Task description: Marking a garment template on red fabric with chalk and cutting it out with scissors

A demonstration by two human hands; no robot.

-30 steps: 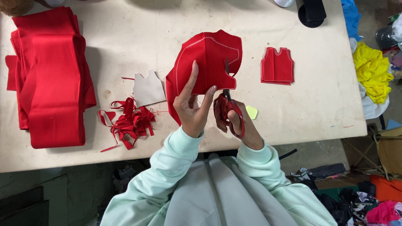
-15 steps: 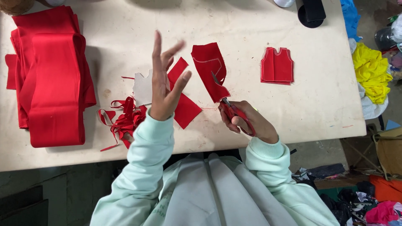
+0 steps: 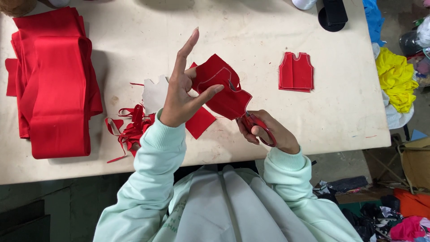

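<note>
red fabric piece (image 3: 222, 92): pinched above the table (image 3: 268, 40) by the left hand (image 3: 181, 96), forefinger raised. scissors (image 3: 255, 125): gripped by the right hand (image 3: 268, 132), blades at its lower edge. cloth is best kept taut, chalk outline followed.

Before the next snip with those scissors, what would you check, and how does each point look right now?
1. Left hand grips the red fabric piece: ok, pinched by thumb and finger.
2. Right hand holds the red-handled scissors: ok.
3. Blades on the chalk outline: cannot tell, fabric hides them.
4. Fingers out of the blades' way: ok, index raised.
5. Finished vest-shaped piece set apart: ok.
6. Scraps away from the cut: ok.
</note>
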